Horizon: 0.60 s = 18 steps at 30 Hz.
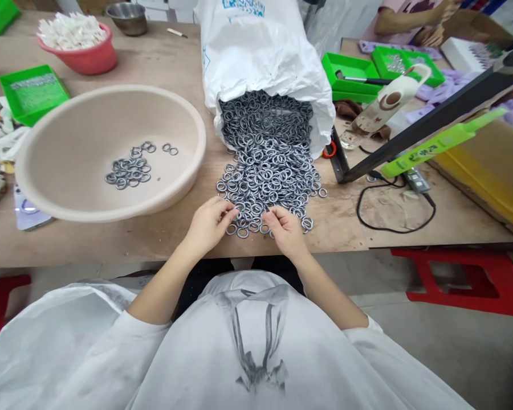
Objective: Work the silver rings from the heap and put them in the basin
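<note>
Left hand (211,224) and right hand (285,229), thumbs near fingertips, are at the grey metal rings (277,171); whether they pinch any, one cannot tell. At ten o'clock sits a beige oval plastic basin (81,134)

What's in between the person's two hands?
Grey rings lie between the left hand and the right hand. More of them reach back into the white bag. The head view shows this.

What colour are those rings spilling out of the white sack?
The rings are bluish grey with pale highlights, best seen in the head view.
</note>
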{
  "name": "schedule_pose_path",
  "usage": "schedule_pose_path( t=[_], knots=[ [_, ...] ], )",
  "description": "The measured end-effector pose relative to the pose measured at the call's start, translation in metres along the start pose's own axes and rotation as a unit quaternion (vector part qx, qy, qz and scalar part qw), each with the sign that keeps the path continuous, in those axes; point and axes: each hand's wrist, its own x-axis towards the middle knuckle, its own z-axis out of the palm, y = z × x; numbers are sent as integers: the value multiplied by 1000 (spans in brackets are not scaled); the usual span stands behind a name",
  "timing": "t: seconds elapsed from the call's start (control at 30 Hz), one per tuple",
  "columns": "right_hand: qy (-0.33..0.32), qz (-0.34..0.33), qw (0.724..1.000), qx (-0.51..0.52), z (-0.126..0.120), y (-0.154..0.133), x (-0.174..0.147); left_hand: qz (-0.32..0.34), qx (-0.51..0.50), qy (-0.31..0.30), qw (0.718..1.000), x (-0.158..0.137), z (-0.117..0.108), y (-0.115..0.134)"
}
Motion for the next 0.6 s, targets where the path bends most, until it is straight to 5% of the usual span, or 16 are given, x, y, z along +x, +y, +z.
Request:
schedule_pose_path(
  t=[0.17, 0.3, 0.47, 0.6],
  knots=[
    [-55, 20, 991, 123, 14, 0, 4, -47, -235, -21, 971, -21, 7, 29],
    [-35, -64, 996, 60, 9, -3, 4, -175, -429, -70, 883, -27, 19, 33],
    [-58, -147, 987, -11, 2, -10, 4, -262, -537, -198, 777, -29, 24, 37],
    [-61, -109, 992, 18, 6, -10, 4, -254, -582, -167, 754, -30, 25, 45]
  ],
)
